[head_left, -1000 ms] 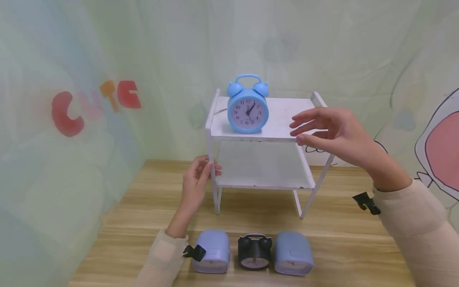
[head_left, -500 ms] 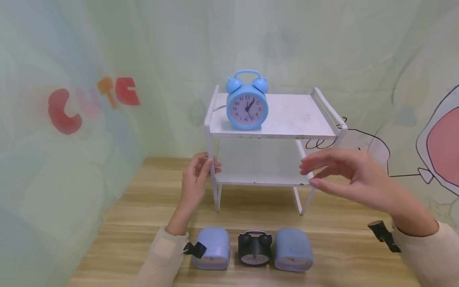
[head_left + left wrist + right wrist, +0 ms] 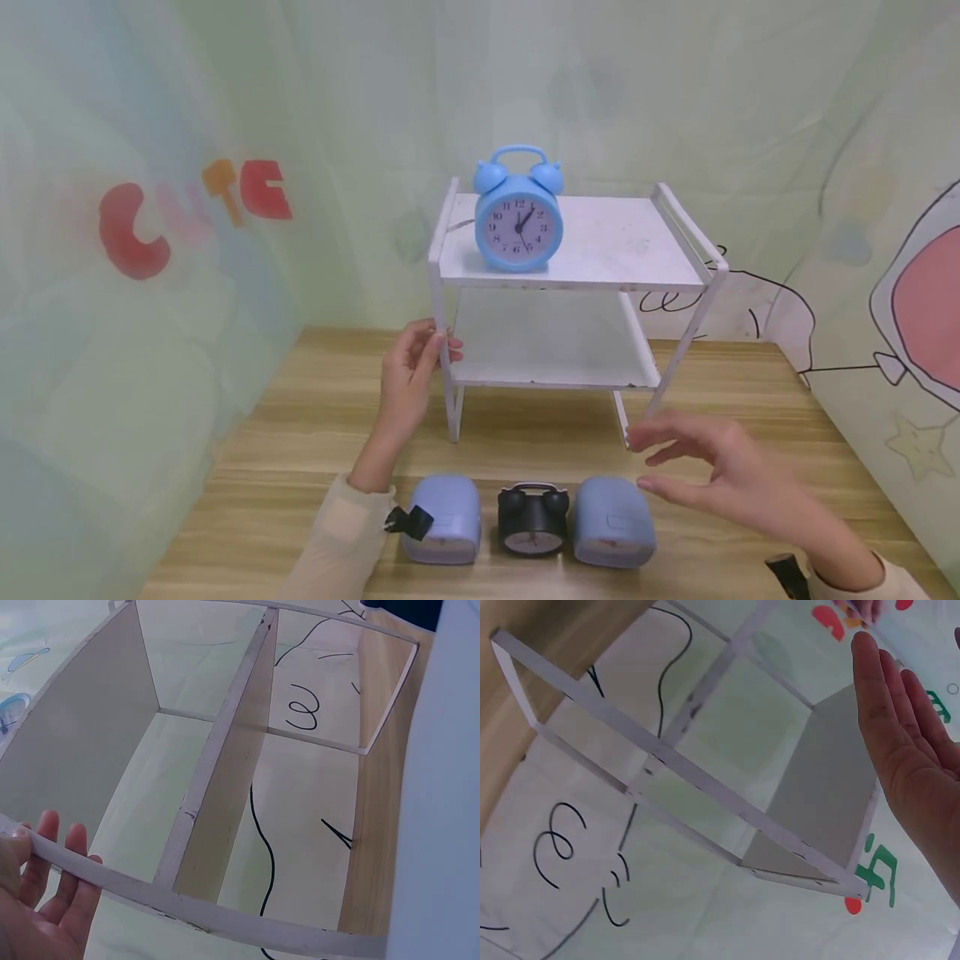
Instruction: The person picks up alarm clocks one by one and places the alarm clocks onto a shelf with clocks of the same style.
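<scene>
The left hand point(image 3: 408, 375) pinches the front left leg of a two-tier white shelf point(image 3: 622, 242), thumb in front and fingers behind. The right hand point(image 3: 720, 467) holds nothing; its thumb is spread from its loosely bent fingers, near the shelf's right foot and the right-hand box clock, though contact cannot be told.

Pale green fabric point(image 3: 360, 100) hangs behind, with coloured letters reading "CUTE" on its left side. Below lies a wood-grain table point(image 3: 750, 392). The shelf stands upright on it, wide front toward the person, long axis left to right, with chipped edges and a raised rail at each end.

On its top tier, at the left just behind the front edge, a light-blue round twin-bell alarm clock point(image 3: 519, 229) stands upright, numbered dial facing the person, handle up; the tier runs on to its right.

Near the table's front, in a row, are a periwinkle rounded box clock point(image 3: 444, 517), a small black twin-bell clock point(image 3: 533, 517) and a grey-blue rounded box clock point(image 3: 613, 525), dials toward the person. The black one sits nearer the right-hand box clock than the left.
</scene>
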`<state>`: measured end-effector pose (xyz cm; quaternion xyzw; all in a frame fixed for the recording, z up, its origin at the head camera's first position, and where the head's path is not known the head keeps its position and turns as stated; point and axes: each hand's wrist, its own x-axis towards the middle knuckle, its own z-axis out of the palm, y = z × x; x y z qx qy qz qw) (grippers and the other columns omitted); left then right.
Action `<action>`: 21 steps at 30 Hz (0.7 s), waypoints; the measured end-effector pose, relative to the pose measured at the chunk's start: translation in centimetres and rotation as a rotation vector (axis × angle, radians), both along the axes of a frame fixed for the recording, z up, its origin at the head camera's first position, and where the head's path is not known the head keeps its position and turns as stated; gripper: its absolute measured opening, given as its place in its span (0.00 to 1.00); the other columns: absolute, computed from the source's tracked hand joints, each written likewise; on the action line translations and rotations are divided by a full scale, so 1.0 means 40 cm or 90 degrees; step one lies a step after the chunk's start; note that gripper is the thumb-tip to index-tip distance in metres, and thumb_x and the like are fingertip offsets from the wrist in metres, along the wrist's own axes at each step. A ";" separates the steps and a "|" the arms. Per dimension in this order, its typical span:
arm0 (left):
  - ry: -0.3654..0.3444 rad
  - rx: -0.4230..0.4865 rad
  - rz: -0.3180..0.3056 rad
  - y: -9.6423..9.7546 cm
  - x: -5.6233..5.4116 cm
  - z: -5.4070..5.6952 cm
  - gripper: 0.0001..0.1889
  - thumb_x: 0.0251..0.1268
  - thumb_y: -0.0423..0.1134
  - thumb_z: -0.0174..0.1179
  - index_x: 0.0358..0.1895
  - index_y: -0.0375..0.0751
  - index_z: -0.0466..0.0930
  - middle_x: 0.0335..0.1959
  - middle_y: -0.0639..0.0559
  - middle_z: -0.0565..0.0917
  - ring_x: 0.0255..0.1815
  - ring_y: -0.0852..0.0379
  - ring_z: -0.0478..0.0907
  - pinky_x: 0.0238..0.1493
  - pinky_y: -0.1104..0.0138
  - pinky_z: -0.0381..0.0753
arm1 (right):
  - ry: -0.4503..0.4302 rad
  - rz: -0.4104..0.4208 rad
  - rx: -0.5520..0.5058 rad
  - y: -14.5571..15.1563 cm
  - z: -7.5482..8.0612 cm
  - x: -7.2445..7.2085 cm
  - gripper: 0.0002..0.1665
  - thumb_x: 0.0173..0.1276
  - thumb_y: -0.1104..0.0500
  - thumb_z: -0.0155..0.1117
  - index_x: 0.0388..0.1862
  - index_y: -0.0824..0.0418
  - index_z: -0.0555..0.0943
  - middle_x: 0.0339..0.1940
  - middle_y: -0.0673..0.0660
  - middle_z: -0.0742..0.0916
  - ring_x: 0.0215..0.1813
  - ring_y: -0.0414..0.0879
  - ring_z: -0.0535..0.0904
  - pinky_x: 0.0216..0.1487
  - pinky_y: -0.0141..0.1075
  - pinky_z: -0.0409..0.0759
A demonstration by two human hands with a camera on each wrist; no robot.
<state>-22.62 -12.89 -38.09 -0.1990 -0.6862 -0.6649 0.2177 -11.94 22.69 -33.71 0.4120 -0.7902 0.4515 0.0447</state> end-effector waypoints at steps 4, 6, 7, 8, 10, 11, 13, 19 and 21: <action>0.001 -0.003 0.001 -0.001 -0.001 0.001 0.11 0.79 0.33 0.50 0.53 0.28 0.75 0.39 0.34 0.84 0.39 0.44 0.85 0.46 0.56 0.87 | -0.005 -0.003 -0.031 -0.012 -0.086 0.003 0.29 0.55 0.73 0.76 0.56 0.62 0.80 0.50 0.54 0.86 0.50 0.43 0.83 0.46 0.37 0.86; 0.004 -0.004 0.002 -0.001 -0.002 0.001 0.11 0.79 0.33 0.49 0.52 0.27 0.74 0.39 0.34 0.84 0.39 0.46 0.85 0.46 0.55 0.87 | -0.005 -0.001 -0.043 -0.021 -0.119 0.004 0.29 0.54 0.73 0.76 0.56 0.63 0.80 0.50 0.55 0.86 0.51 0.44 0.83 0.46 0.38 0.87; 0.005 -0.004 0.003 -0.001 -0.002 0.001 0.11 0.79 0.33 0.49 0.52 0.27 0.75 0.39 0.34 0.84 0.39 0.47 0.85 0.46 0.54 0.87 | -0.007 -0.002 -0.046 -0.025 -0.131 0.005 0.29 0.54 0.73 0.76 0.56 0.63 0.80 0.51 0.55 0.86 0.51 0.45 0.83 0.46 0.38 0.87; 0.006 -0.005 0.004 0.000 -0.002 0.002 0.11 0.79 0.33 0.50 0.52 0.27 0.75 0.39 0.35 0.84 0.38 0.47 0.85 0.46 0.54 0.87 | -0.016 -0.002 -0.050 -0.029 -0.140 0.007 0.29 0.55 0.73 0.76 0.56 0.63 0.80 0.51 0.56 0.86 0.51 0.46 0.83 0.46 0.38 0.86; 0.008 -0.005 0.005 0.000 -0.002 0.002 0.11 0.79 0.33 0.50 0.52 0.27 0.75 0.39 0.35 0.84 0.38 0.46 0.85 0.45 0.54 0.87 | -0.027 -0.005 -0.052 -0.037 -0.156 0.009 0.28 0.56 0.72 0.76 0.56 0.63 0.79 0.51 0.58 0.86 0.51 0.48 0.83 0.48 0.38 0.86; 0.010 -0.005 0.007 0.001 -0.001 0.003 0.10 0.79 0.33 0.50 0.52 0.28 0.75 0.39 0.35 0.85 0.38 0.46 0.85 0.45 0.55 0.87 | -0.029 -0.012 -0.047 -0.041 -0.163 0.011 0.28 0.57 0.70 0.76 0.57 0.62 0.79 0.51 0.58 0.86 0.51 0.48 0.84 0.50 0.37 0.85; 0.011 -0.002 0.008 0.001 0.001 0.004 0.10 0.79 0.33 0.50 0.52 0.29 0.75 0.39 0.35 0.85 0.38 0.44 0.85 0.45 0.56 0.87 | -0.025 -0.024 -0.034 -0.048 -0.175 0.012 0.28 0.58 0.68 0.77 0.57 0.61 0.79 0.51 0.59 0.86 0.51 0.49 0.84 0.52 0.35 0.84; 0.010 0.001 0.008 0.002 0.001 0.000 0.10 0.79 0.33 0.50 0.52 0.29 0.75 0.39 0.35 0.85 0.38 0.44 0.85 0.45 0.54 0.87 | 0.030 -0.075 0.034 -0.070 -0.194 0.009 0.28 0.57 0.60 0.79 0.57 0.56 0.81 0.52 0.49 0.86 0.50 0.47 0.84 0.54 0.30 0.81; 0.007 -0.001 0.008 0.002 0.002 0.000 0.10 0.79 0.33 0.50 0.52 0.29 0.75 0.39 0.35 0.85 0.38 0.45 0.85 0.45 0.54 0.87 | 0.044 -0.088 0.053 -0.077 -0.198 0.007 0.28 0.57 0.58 0.80 0.56 0.55 0.81 0.52 0.47 0.86 0.51 0.45 0.83 0.54 0.29 0.80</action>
